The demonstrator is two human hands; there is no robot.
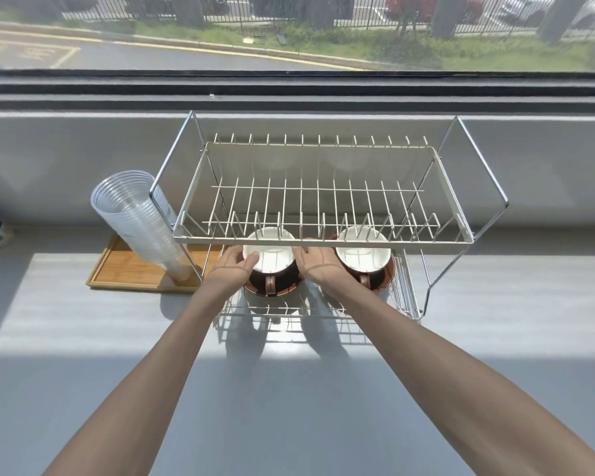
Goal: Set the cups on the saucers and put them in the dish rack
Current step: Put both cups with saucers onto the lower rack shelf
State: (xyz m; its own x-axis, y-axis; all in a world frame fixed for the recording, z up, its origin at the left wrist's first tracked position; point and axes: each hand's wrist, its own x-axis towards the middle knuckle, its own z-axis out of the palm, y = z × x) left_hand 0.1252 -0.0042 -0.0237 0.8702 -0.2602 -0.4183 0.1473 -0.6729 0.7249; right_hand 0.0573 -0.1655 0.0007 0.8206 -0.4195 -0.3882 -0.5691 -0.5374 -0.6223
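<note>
Head view, down over dish rack (323, 201)

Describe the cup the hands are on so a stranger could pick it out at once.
Find the two-tier wire dish rack by the window and look at its lower shelf, where two brown cups with white insides sit on brown saucers. The cup between the hands is the left one, nearer the stack of clear plastic cups. The left hand and right hand flank it; the other cup has no hand around it.
</note>
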